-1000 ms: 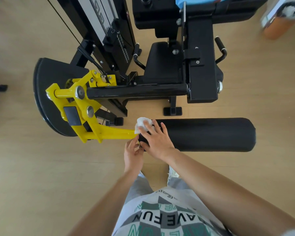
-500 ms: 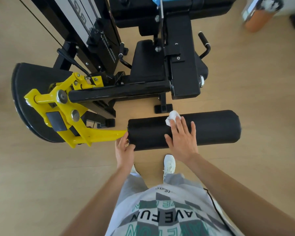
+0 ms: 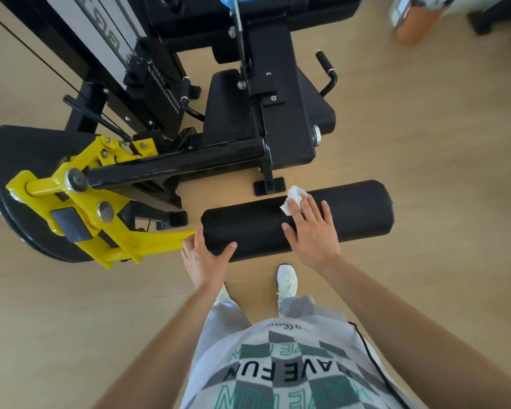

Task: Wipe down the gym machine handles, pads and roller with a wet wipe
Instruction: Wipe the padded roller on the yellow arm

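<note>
A black padded roller [image 3: 357,211] lies across the view on a yellow lever arm [image 3: 148,246] of the gym machine. My right hand [image 3: 311,231] lies flat on the roller's middle, its straight fingers pressing a crumpled white wet wipe [image 3: 294,197] onto the roller's far side. My left hand [image 3: 204,258] grips the roller's left end, thumb on top and fingers round the end beside the yellow arm. The black seat pad [image 3: 230,107] and two black handles [image 3: 326,69] [image 3: 186,90] stand behind the roller.
The machine's black frame [image 3: 189,160] and weight stack [image 3: 106,33] fill the upper left, with a curved black guard [image 3: 12,160] at the far left. An orange canister [image 3: 413,22] stands on the wooden floor [image 3: 440,128] at the upper right. My white shoes [image 3: 286,280] are just below the roller.
My right hand has slid the wipe to the right along the roller, from its left end to about its middle. My left hand has taken hold of the roller's left end.
</note>
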Demonstrator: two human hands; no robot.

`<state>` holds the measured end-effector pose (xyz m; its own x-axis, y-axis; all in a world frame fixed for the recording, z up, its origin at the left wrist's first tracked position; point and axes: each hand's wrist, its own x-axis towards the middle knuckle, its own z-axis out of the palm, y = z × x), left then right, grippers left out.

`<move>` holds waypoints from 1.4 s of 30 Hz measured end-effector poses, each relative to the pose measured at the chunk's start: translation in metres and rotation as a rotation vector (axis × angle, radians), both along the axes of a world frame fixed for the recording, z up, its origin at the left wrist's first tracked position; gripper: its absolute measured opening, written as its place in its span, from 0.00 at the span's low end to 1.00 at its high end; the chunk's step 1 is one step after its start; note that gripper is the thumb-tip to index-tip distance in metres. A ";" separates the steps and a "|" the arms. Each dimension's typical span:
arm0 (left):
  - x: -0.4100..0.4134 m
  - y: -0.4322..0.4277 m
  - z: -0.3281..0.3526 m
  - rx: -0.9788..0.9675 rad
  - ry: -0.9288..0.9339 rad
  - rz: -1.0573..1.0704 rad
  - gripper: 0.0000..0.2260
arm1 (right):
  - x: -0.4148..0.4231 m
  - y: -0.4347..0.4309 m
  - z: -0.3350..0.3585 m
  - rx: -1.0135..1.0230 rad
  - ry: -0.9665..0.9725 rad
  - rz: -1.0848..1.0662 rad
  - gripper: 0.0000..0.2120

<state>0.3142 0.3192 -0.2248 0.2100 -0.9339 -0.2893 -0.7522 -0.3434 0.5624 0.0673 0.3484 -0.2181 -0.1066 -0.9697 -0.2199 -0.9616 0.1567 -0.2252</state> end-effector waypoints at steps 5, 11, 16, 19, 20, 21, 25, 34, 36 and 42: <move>0.005 -0.020 0.002 0.022 -0.096 -0.065 0.41 | -0.046 0.011 0.005 0.012 0.081 -0.147 0.28; -0.012 -0.012 0.008 -0.222 -0.244 -0.226 0.29 | -0.053 0.016 0.003 0.016 0.057 -0.156 0.30; -0.030 0.010 0.000 -0.268 -0.302 -0.395 0.28 | -0.081 0.023 0.001 0.033 0.118 -0.195 0.28; -0.029 -0.001 -0.002 -0.282 -0.304 -0.401 0.27 | -0.108 0.027 -0.001 0.043 0.133 -0.332 0.29; -0.028 -0.006 -0.001 -0.280 -0.306 -0.417 0.27 | -0.113 0.027 0.000 0.042 0.125 -0.368 0.29; -0.027 -0.011 -0.001 -0.273 -0.304 -0.431 0.27 | -0.115 0.025 0.001 0.043 0.113 -0.394 0.28; -0.028 -0.033 -0.001 -0.195 -0.291 -0.458 0.26 | -0.089 0.018 0.005 0.034 0.044 -0.306 0.28; -0.028 -0.044 -0.001 -0.170 -0.280 -0.457 0.26 | -0.073 0.044 0.002 0.013 0.064 -0.201 0.30; -0.029 -0.040 -0.004 -0.201 -0.287 -0.458 0.26 | -0.094 0.049 -0.001 0.019 0.089 -0.327 0.31; -0.034 -0.020 -0.008 -0.328 -0.247 -0.373 0.18 | -0.097 0.042 0.003 -0.018 0.011 -0.377 0.32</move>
